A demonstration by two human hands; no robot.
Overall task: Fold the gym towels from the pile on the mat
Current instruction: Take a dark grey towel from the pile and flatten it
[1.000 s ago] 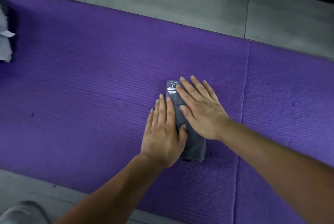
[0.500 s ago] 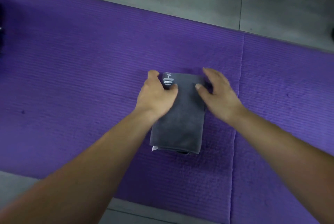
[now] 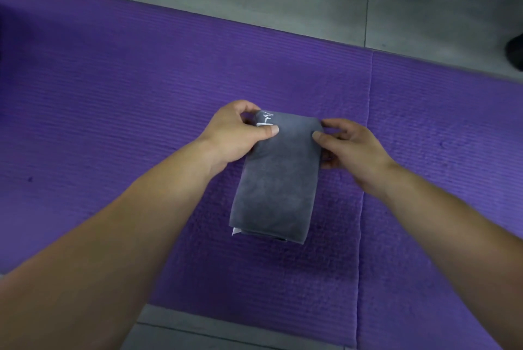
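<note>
Head view: grey towel (image 3: 276,180) folded to a narrow rect, frame centre, flat on purple mat (image 3: 113,95). L hand (image 3: 235,134) pinches its upper-left corner by the white logo (image 3: 266,119), thumb on top. R hand (image 3: 348,143) pinches the upper-right corner. Next fold, imo: lift both corners evenly, bring top edge to bottom edge, keep sides aligned, tuck in white tag (image 3: 235,231) at lower left.

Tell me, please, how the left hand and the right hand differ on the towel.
The left hand pinches the towel at its far left corner, beside the white logo; the right hand pinches the far right corner, on plain cloth. The left hand's fingers curl behind the far edge; the right hand's lie along the side edge. Both keep thumbs on top.
</note>
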